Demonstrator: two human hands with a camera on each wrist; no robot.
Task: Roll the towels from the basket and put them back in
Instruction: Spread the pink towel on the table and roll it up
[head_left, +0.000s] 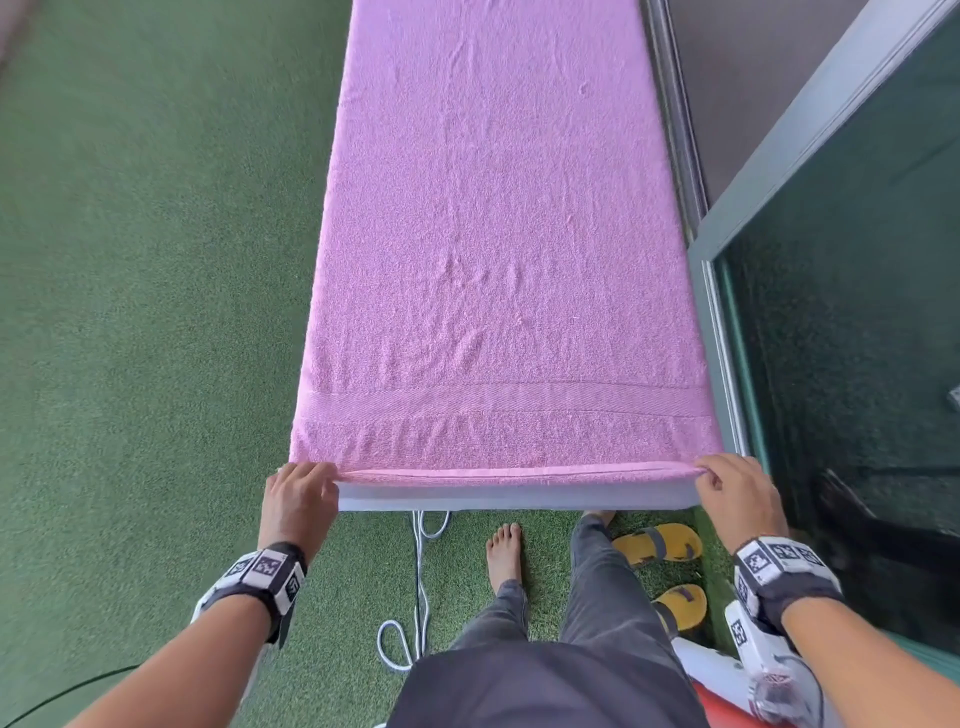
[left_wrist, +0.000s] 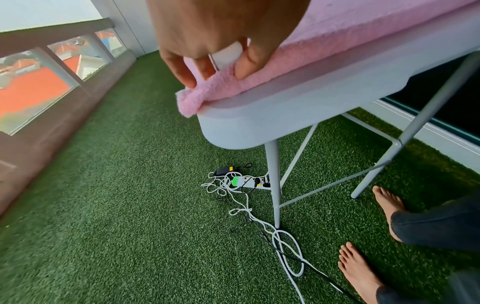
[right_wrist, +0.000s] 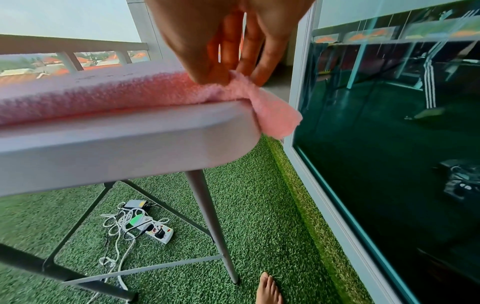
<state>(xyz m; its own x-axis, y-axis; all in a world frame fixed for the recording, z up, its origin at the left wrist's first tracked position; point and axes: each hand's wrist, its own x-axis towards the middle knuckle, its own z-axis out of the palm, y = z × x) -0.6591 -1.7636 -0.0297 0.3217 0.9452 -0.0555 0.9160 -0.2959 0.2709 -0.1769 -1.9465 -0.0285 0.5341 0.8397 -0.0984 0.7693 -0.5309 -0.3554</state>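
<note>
A pink towel (head_left: 498, 249) lies spread flat along the white folding table (head_left: 514, 499), covering its top from the near edge to the far end. My left hand (head_left: 301, 493) pinches the towel's near left corner (left_wrist: 192, 96), with fingertips (left_wrist: 241, 72) curled onto the hem. My right hand (head_left: 737, 488) pinches the near right corner (right_wrist: 262, 102), which droops over the table's rounded corner (right_wrist: 233, 139). A thin first fold runs along the near hem between my hands. No basket is in view.
Green artificial turf (head_left: 130, 338) surrounds the table. A power strip and tangled white cables (left_wrist: 246, 185) lie under the table by its legs (left_wrist: 275, 185). A glass door (head_left: 857, 312) stands close on the right. Yellow sandals (head_left: 660, 543) sit beside my bare feet. A railing (left_wrist: 52, 61) runs along the left.
</note>
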